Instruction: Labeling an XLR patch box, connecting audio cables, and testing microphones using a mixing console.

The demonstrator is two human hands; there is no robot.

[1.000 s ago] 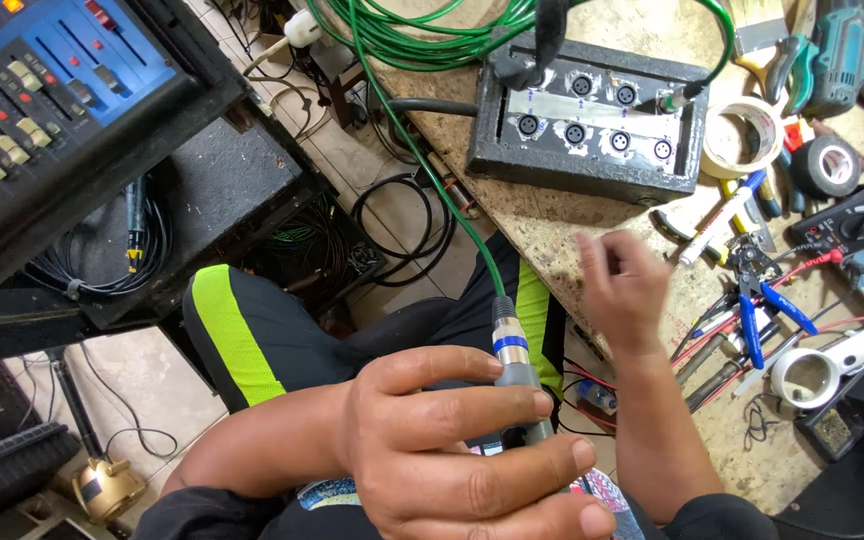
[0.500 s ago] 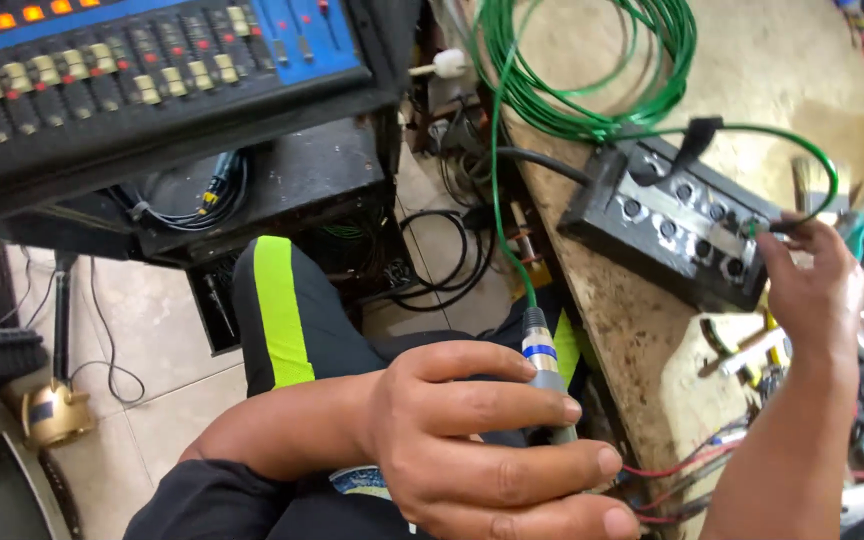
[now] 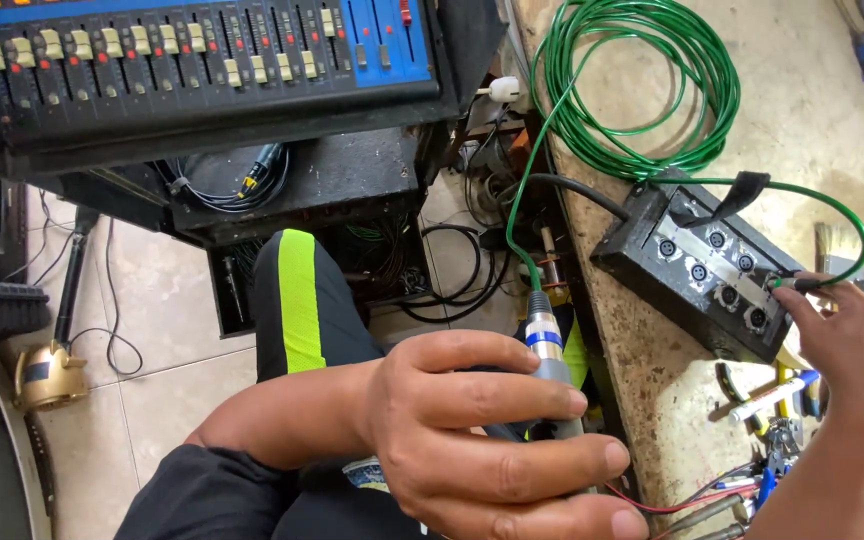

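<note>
- Nearest us, our left hand point(image 3: 472, 440) is clamped around the silver cable plug point(image 3: 544, 335) with its blue ring, which points up over our lap; we hold it steady.
- Farther right, our right hand point(image 3: 847, 345) pinches the other end of the green cable point(image 3: 512, 215) at the black socket box point(image 3: 697, 270) on the workbench point(image 3: 642, 390); we judge it best pushed in straight.
- Beyond lie the green coil point(image 3: 642, 85) and the mixing desk point(image 3: 202, 60).
</note>
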